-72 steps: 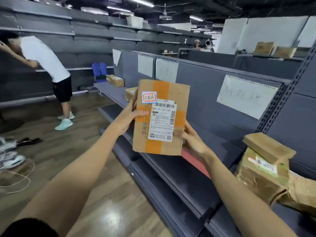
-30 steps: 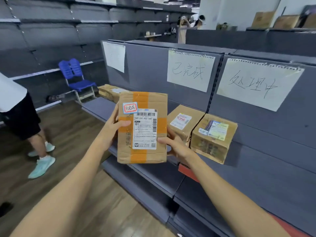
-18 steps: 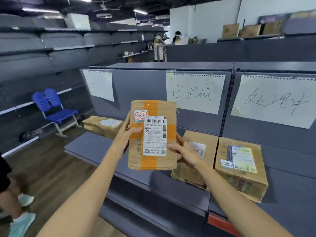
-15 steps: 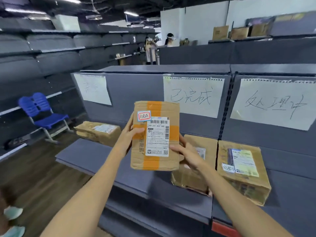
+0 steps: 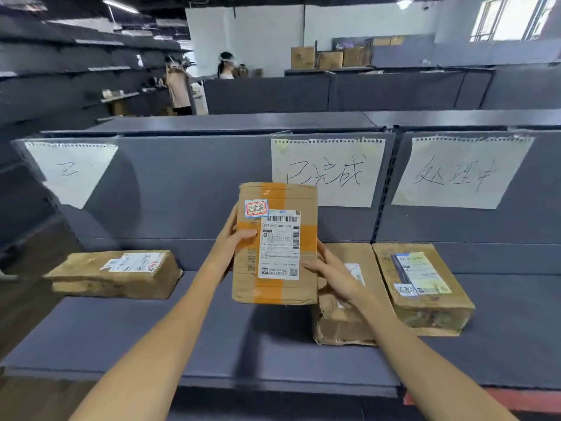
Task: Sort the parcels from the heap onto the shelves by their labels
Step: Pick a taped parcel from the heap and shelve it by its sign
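I hold a cardboard parcel (image 5: 274, 244) upright above the grey shelf (image 5: 182, 335). It has orange tape, a white shipping label and a small red-bordered sticker (image 5: 256, 207) with handwriting. My left hand (image 5: 235, 240) grips its left edge, thumb on the front. My right hand (image 5: 331, 273) holds its lower right edge. Behind it on the back panel hangs a paper sign (image 5: 326, 171) whose handwriting looks like the sticker's. A second sign (image 5: 458, 173) hangs to the right.
Three parcels lie on the shelf: one at the left (image 5: 115, 273), one under my right hand (image 5: 349, 299), one at the right (image 5: 422, 287). A third, partly folded sign (image 5: 69, 171) hangs at the left. Two people (image 5: 177, 83) stand far behind the shelving.
I have stepped along the shelving and turned to face it square on. The parcel stays gripped in both hands, now in front of the middle sign.
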The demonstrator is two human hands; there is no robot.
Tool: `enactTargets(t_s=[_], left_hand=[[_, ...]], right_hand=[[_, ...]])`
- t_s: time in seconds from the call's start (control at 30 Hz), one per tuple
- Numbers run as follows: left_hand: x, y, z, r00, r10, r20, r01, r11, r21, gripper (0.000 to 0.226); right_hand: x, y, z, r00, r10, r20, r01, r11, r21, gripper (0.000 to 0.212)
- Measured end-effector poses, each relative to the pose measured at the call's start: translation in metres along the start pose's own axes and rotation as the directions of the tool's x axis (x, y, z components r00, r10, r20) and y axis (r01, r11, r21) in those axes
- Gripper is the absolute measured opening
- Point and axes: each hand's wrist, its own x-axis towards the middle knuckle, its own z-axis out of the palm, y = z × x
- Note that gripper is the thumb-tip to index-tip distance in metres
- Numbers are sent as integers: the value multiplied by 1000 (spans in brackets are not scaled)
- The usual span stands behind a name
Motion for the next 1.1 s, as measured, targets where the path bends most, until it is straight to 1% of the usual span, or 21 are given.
enactTargets(t_s=[0.07,0.13,0.17,0.2,0.23,0.3,0.33,0.4,0.43,0.5,0.53,0.6,0.67,0.77,0.83,0.9,0.97,1.0,1.03,1.1], left_hand=[[9,-1,-8,1000,-15,13,16,1000,-23,70],[16,-5,-14,999,-44,12,45,999,-29,57],[18,-9,-16,998,-65,12,66,997,-35,50],[20,-15,-18,996,-90,6,90,995,-43,45],[21,-23,-19,993,-120,-9,119,991,-54,43],[21,-39,-21,983,-179,-40,175,980,-91,43],[20,-48,-22,978,-204,-52,197,974,-108,47],[20,-69,-22,965,-255,-54,246,960,-132,59],[20,-78,-19,957,-283,-69,271,952,-144,56],[21,-93,-11,940,-322,-113,303,940,-155,40],[21,-99,-7,934,-337,-121,317,935,-158,35],[25,-113,-2,924,-362,-121,345,928,-138,35],[27,-121,0,915,-382,-132,371,923,-104,32],[28,-134,-4,892,-406,-198,399,914,-76,25],[28,-143,-10,879,-422,-222,415,906,-80,27],[28,-147,-16,875,-442,-197,431,897,-96,34],[29,-146,-18,883,-423,-203,418,906,-65,47],[29,-144,-17,894,-382,-233,393,919,3,57],[30,-141,-17,909,-318,-269,357,928,108,67],[26,-132,-19,935,-177,-306,269,918,292,75]], right_hand=[[-1,-2,10,996,-43,-80,32,991,-132,78],[-2,-5,21,979,-112,-172,50,943,-329,49],[-2,-5,25,970,-123,-209,32,920,-391,36],[-1,-5,30,961,-130,-245,17,909,-417,29],[1,-3,33,951,-148,-272,12,895,-446,31],[10,8,34,929,-197,-314,-3,844,-537,48],[15,16,33,920,-207,-332,-41,793,-608,55],[20,28,30,908,-186,-377,-159,678,-718,60],[20,33,28,908,-155,-390,-212,633,-745,59],[17,40,25,912,-94,-399,-290,542,-789,59],[19,45,22,913,-70,-402,-315,504,-804,60],[19,54,17,910,-38,-413,-349,466,-813,61],[18,63,13,909,-45,-415,-356,433,-828,62],[19,69,12,908,-69,-413,-357,388,-850,61],[22,71,14,907,-52,-417,-368,381,-848,62],[24,72,15,905,-47,-423,-377,374,-847,63],[24,72,16,894,-60,-443,-393,367,-843,66],[23,73,16,888,-72,-454,-400,365,-841,68],[22,72,17,882,-84,-465,-406,368,-837,71],[21,72,19,868,-114,-483,-412,379,-829,74]])
